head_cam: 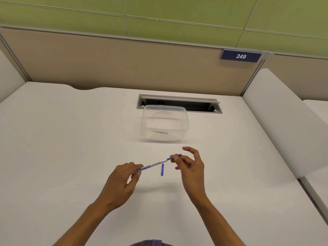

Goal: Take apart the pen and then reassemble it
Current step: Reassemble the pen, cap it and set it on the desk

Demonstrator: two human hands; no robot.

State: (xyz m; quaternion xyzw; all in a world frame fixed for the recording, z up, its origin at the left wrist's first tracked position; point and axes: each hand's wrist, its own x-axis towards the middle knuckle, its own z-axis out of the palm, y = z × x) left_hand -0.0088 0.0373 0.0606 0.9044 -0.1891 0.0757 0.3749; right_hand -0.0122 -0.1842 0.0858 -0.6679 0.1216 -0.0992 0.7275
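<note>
Clear plastic tub w/ small blue piece inside, behind pen.

Left hand pinching the rear end of a white whiteboard pen, right hand pinching its blue tip end, pen held above the white bench, blue cap lying beneath it, clear plastic container farther back

The rear end of the slim white whiteboard marker is hidden inside the left hand. The clear plastic lidded container holds something bluish, perhaps a pen part, too blurred to identify.
</note>
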